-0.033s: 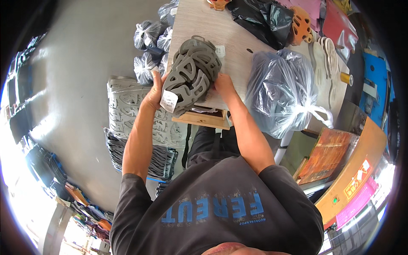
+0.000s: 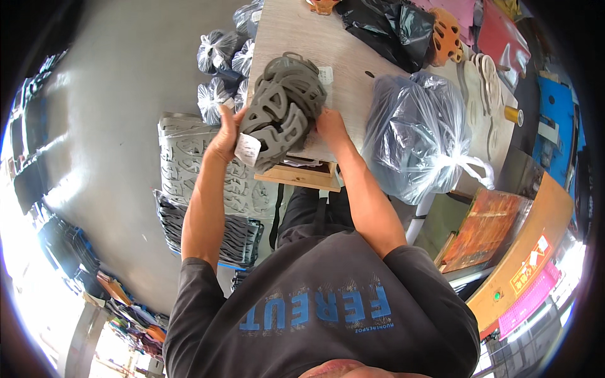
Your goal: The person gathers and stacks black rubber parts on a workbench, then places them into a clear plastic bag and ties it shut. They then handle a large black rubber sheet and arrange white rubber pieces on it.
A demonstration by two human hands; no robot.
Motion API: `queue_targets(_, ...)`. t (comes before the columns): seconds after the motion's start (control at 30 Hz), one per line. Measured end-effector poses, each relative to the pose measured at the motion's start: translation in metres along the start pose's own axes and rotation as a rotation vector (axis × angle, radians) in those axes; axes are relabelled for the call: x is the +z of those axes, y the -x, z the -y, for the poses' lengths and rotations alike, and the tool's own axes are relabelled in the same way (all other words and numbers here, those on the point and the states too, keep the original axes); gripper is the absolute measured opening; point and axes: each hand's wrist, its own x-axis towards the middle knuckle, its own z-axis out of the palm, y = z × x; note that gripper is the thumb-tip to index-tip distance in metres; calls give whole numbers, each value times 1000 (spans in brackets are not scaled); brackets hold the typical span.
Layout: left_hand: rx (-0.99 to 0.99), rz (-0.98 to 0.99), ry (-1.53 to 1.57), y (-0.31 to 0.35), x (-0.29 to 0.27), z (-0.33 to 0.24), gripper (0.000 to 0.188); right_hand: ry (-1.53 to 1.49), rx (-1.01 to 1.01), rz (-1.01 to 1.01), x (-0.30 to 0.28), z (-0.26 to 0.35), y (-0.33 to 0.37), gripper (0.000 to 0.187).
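Observation:
A stack of grey-olive shoe uppers with large cut-outs (image 2: 283, 116) rests at the near left edge of the wood-grain table (image 2: 353, 104). My left hand (image 2: 224, 140) grips its left side, thumb raised and the other fingers partly hidden behind the pieces. Against the right side my right hand (image 2: 331, 129) is closed, fingertips hidden at the edge of the stack. A white paper label (image 2: 247, 149) hangs at the stack's lower left corner. Another pale label (image 2: 325, 75) lies on the tabletop just beyond the uppers.
Under the table edge a wooden drawer (image 2: 299, 179) stands partly pulled out. To the right sits a knotted clear plastic bag (image 2: 413, 129), with a black bag (image 2: 391, 31) behind it. Wrapped bundles (image 2: 217, 53) and stacked grey cut-out pieces (image 2: 189, 148) stand left of the table.
Both hands and the stack of uppers have shifted very slightly to the left. The grip looks the same.

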Motion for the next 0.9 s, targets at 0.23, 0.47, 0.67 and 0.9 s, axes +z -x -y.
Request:
queue_targets(0.23,48,8,-208,17,5,-30,139,-55,-177,-117,22,4,19,66)
queue_targets(0.47,91,37,21,7,-15,-15,99,-726,129,232,20,28,25,67)
queue_targets(0.67,95,27,209,-7,-55,19,91,-801,165,303,17,33,24,72)
queue_targets(0.9,160,-27,231,-10,-71,36,66,-256,-145,15,32,21,28,74)
